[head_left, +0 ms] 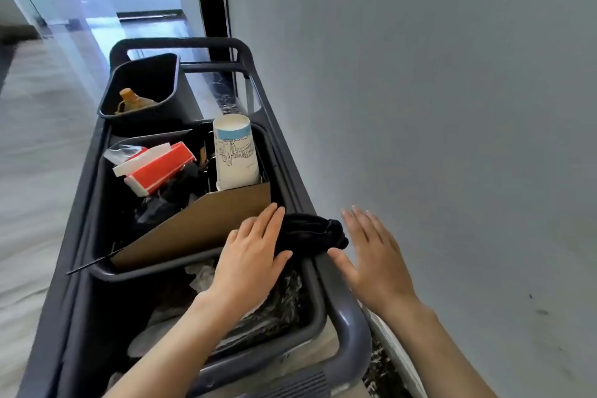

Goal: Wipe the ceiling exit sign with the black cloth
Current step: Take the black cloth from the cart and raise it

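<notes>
A dark grey cart is seen parked along a pale wall, with three bins lined up on it.

Black cloth is bunched on the cart's right rail, at the near right corner of the middle bin. It lies between the two hands.

Left hand: flat, palm down, fingers spread and extended, thumb lying against the left edge of the cloth. Nothing is gripped; whether the fingertips rest on the cloth or on the cardboard cannot be told.

Right hand: also flat and spread wide, palm down, held over the rail just right of the cloth. Thumb tip is close to the cloth's right end; contact cannot be confirmed. Nothing is held.

Middle bin contents: a brown cardboard sheet leaned diagonally across the near side, a white paper cup with blue line drawing standing upright at the back right, a red and white box tilted at the back left, clear plastic wrap and dark crumpled items underneath.

Far bin: a bottle with an orange cap is lying inside.

Near bin: crumpled paper and plastic are seen under the left forearm.

The exit sign is not in view. A glossy corridor floor runs along the cart's left side.
</notes>
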Demonstrator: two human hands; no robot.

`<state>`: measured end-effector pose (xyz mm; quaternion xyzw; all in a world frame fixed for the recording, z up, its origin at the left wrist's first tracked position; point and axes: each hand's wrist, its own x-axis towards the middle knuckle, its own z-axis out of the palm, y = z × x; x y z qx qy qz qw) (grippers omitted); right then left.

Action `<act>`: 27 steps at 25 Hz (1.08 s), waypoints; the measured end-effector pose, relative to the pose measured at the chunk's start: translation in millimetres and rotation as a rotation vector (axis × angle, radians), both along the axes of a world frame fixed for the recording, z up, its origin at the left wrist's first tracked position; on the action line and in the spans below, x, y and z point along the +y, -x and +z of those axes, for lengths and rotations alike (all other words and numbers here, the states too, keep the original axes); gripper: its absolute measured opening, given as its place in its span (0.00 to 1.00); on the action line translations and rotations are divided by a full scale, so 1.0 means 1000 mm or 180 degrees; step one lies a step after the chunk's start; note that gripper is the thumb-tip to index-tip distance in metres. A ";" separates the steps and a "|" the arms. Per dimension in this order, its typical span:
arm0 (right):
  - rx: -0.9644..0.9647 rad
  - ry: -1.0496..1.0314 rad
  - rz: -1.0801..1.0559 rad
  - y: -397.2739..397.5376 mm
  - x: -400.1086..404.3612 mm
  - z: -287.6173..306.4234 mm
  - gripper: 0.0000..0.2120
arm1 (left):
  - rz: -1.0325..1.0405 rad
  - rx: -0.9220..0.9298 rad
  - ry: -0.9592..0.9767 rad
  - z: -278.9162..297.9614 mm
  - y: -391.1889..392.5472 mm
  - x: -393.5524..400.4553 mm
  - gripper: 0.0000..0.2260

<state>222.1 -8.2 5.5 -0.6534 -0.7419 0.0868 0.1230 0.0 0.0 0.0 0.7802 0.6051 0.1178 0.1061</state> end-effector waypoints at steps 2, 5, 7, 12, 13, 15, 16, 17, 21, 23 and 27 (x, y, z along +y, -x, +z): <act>0.0035 0.0291 0.0194 -0.002 0.015 -0.011 0.32 | -0.0036 0.0044 0.0156 -0.010 -0.008 0.009 0.33; 0.0459 0.0763 0.0267 -0.001 0.037 -0.024 0.32 | -0.0094 0.0164 0.0344 -0.025 -0.014 0.017 0.32; 0.0776 0.0999 0.0287 0.002 0.049 -0.031 0.32 | -0.0104 0.0202 0.0454 -0.033 -0.016 0.020 0.32; 0.0983 0.1164 0.0262 0.011 0.062 -0.039 0.30 | -0.0109 0.0095 0.0475 -0.041 -0.017 0.028 0.32; 0.0995 0.1032 0.0158 0.013 0.060 -0.041 0.27 | -0.0124 0.0069 0.0414 -0.042 -0.016 0.029 0.32; 0.1009 0.0729 -0.0019 0.017 0.052 -0.042 0.22 | -0.0152 -0.0025 0.0283 -0.040 -0.014 0.029 0.30; 0.1024 0.0623 -0.0087 0.018 0.048 -0.041 0.20 | -0.0148 -0.0075 0.0248 -0.038 -0.012 0.029 0.29; 0.1046 0.0534 -0.0144 0.018 0.044 -0.040 0.19 | -0.0148 -0.0137 0.0217 -0.037 -0.012 0.029 0.29; 0.1247 0.0428 -0.0363 0.012 0.025 -0.033 0.15 | -0.0127 -0.0503 0.0142 -0.027 -0.016 0.023 0.24; 0.1382 0.0290 -0.0537 0.003 0.012 -0.025 0.14 | -0.0186 -0.0915 0.0163 -0.018 -0.023 0.017 0.22; 0.1765 -0.0022 -0.0993 -0.029 -0.025 0.002 0.11 | -0.0503 -0.1741 0.0337 0.003 -0.057 0.004 0.23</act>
